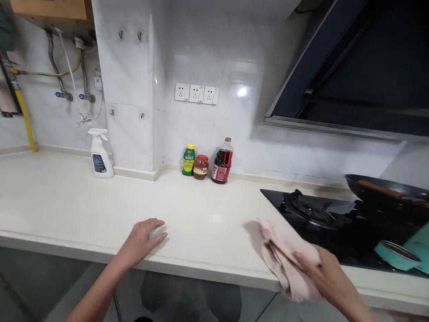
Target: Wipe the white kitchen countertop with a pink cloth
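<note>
while the right hand [320,270] grips a bunched cloth [279,252] at the front edge of the counter [201,232], beside the black cooktop [351,243], control seems to depend on keeping the fabric gathered under the fingers and the palm low. long, overlapping strokes with even pressure would probably serve better than quick flicks, and the loose corner is best tucked in, since a trailing fold could catch on the burner [310,212] or brush the small green pot [397,256] if the hand swings too far over. turning a flat face of the cloth downward would likely give fuller contact than the present crumple does. the left hand [144,239] is empty, its thumb and fingers held apart above the pale surface, well away from the cloth; whether it touches the counter i cannot tell. as for the cloth itself, it is pale pink, soft-looking and rumpled, with a dark, brownish crease running through its middle. its upper part lies over the countertop near the cooktop's edge, while its lower part hangs past the counter's front. blur softens its outline, and whether it is damp or dry cannot be told.
</note>
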### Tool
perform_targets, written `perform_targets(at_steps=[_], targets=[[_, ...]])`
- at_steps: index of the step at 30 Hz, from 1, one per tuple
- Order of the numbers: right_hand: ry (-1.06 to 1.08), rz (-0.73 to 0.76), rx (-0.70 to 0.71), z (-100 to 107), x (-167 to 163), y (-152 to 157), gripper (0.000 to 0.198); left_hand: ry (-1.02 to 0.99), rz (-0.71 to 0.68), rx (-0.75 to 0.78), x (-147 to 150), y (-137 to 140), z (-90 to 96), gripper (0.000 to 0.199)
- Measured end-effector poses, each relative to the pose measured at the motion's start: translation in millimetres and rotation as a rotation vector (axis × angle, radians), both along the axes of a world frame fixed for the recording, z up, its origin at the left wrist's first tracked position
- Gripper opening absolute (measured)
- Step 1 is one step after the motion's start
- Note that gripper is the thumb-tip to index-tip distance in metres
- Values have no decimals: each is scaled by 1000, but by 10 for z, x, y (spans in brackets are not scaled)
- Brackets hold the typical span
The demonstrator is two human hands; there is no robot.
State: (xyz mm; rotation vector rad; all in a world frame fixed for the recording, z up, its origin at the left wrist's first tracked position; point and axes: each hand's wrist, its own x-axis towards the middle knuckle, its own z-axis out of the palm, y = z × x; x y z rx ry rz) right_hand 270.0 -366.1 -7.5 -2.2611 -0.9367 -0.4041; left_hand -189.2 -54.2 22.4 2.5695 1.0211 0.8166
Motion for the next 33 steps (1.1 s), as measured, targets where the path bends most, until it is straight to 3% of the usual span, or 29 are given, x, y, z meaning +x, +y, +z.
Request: perform_targets(at_steps=[4,6,8,12,18,24,33], targets=[[-195,-84,-35,-78,-73,122,84,-13,-15,27,4,33,-29,42],[-354,50,-59,-50,-103,89,73,-15,-20,42,10,39,-35,41],[-444,242,-192,-9,-99,62,61,-12,-15,51,17,31,-34,40],[-430,418,-438,22,29,111,53,-12,-15,67,14,-15,-40,38],[-441,384,-400,-13,205,474,50,-24,-9,78,-4,-67,-107,35],[-469,248,-398,-52,167,1217,53,-50,-24,156,2,-131,-69,30],[-420,203,-516,153,-192,2819,50,-41,-46,151,19,-164,-93,39]])
